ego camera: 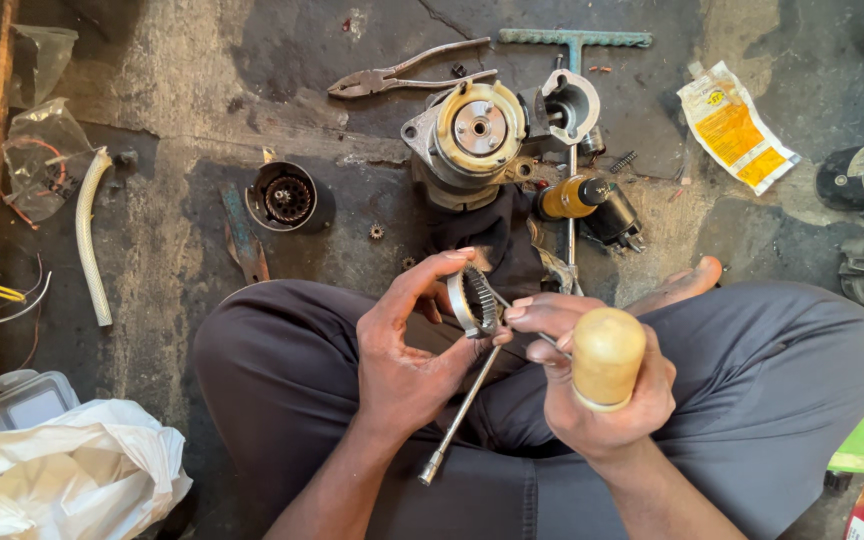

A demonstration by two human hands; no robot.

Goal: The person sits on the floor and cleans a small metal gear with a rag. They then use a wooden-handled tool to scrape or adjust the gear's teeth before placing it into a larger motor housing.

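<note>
Sachet (735, 124), one, yellow-white, flat on floor (192, 80) upper right. Clear bags, two, upper left; white bag (62, 480) lower left. Pliers (402, 72), one, top centre. Left hand (412, 340) grip clenched on toothed ring gear (474, 298) above lap. Right hand (602, 385) grip grasping wooden-handled screwdriver (607, 355), tip at gear. Socket rod (457, 420), one, slants below gear.

Over my crossed legs, my left hand (407, 350) pinches a toothed metal ring gear (474, 300), and just right of it my right hand (597, 395) grips a wooden-handled pick (607, 357). A long steel socket rod (459, 415) slants down between them. On the floor beyond lies a round grey motor housing (467, 135), with steel pliers (402, 72) behind it and a small gear cup (284, 197) to its left.
</note>
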